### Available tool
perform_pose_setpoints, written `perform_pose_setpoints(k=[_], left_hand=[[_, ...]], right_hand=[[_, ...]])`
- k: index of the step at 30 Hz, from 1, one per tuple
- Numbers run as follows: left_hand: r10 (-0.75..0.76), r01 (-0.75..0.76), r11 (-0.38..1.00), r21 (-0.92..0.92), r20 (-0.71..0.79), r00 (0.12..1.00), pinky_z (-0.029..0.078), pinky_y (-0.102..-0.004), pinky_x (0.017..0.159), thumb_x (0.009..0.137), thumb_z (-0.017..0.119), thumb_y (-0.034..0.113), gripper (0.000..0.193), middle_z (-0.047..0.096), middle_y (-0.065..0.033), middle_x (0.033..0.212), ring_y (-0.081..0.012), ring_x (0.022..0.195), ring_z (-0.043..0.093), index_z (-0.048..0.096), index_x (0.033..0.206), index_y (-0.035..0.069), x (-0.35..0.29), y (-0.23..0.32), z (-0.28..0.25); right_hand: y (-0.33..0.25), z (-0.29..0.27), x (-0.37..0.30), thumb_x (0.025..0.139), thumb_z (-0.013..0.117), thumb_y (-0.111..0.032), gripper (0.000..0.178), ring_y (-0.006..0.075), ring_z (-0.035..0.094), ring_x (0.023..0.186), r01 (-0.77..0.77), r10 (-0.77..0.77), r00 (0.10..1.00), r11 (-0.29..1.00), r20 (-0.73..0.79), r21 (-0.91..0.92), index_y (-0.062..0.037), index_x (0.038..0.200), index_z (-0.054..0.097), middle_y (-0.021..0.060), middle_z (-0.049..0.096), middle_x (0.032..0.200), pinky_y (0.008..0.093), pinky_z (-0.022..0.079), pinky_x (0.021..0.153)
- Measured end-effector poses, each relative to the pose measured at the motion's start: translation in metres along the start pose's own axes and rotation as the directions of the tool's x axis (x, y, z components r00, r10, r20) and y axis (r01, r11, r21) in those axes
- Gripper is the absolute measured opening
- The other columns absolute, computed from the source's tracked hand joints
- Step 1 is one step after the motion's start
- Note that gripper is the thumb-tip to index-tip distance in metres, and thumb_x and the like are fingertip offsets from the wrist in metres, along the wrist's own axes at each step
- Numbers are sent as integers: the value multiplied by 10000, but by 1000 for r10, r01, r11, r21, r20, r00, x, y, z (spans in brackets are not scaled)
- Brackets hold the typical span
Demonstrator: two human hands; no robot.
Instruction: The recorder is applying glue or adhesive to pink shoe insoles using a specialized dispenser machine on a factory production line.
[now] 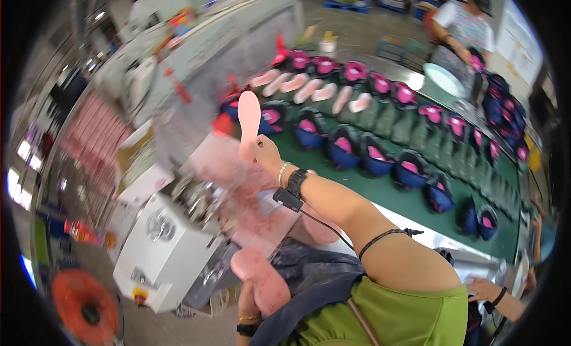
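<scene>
Above the white machine, right hand pinching a pink insole upright, left hand low, closed around more insoles, shoes on the green belt beyond.

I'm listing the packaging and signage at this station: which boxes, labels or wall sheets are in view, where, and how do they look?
Cardboard box: left of the pink insole held up by the right hand; tan flaps, blurred.
Wall sheets: far right, behind a co-worker; white, rectangular, with small coloured marks.
Red tags: on the grey machine housing at upper left; small, blurred.
No screen shows.
</scene>
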State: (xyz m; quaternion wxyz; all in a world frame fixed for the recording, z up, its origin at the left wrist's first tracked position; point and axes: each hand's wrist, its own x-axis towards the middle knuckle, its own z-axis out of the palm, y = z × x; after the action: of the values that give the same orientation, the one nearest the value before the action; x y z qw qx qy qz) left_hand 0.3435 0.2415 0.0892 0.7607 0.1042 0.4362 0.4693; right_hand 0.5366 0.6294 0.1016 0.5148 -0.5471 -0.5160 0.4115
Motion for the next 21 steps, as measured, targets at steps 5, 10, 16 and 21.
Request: perform_pose_setpoints(k=[5,10,16,21], left_hand=[[-95,97,991,-88,23,995,472,-448,992,942,484,272,465,597,-158,1246,-318,1146,589,491,1319,1,14,8,18],[-106,105,989,-104,1,994,488,-434,948,919,502,243,442,618,-145,1186,-302,1085,607,507,1290,2,23,20,31],[99,-95,995,43,-103,990,497,-400,917,932,527,250,396,617,-126,1146,-263,1038,614,526,1237,-2,24,24,47],[105,-92,990,105,-127,986,506,-393,884,944,510,214,333,633,-122,1092,-250,1000,621,561,1175,-20,35,29,52]], right_hand=[[47,-211,21,961,500,-147,212,269,681,539,-128,152,931,987,-333,95,-18,1120,445,169,643,754,377,520,423],[124,-376,32,819,601,-81,373,262,700,648,-304,-15,766,872,-643,-383,-1,1175,523,177,684,847,375,563,562],[135,-380,63,760,687,-11,595,146,617,924,-231,161,838,970,-521,-72,19,1338,550,63,662,1070,271,492,793],[20,-202,0,825,683,-120,288,178,640,875,9,-2,982,999,190,-34,-53,1105,661,64,669,986,307,522,759]])
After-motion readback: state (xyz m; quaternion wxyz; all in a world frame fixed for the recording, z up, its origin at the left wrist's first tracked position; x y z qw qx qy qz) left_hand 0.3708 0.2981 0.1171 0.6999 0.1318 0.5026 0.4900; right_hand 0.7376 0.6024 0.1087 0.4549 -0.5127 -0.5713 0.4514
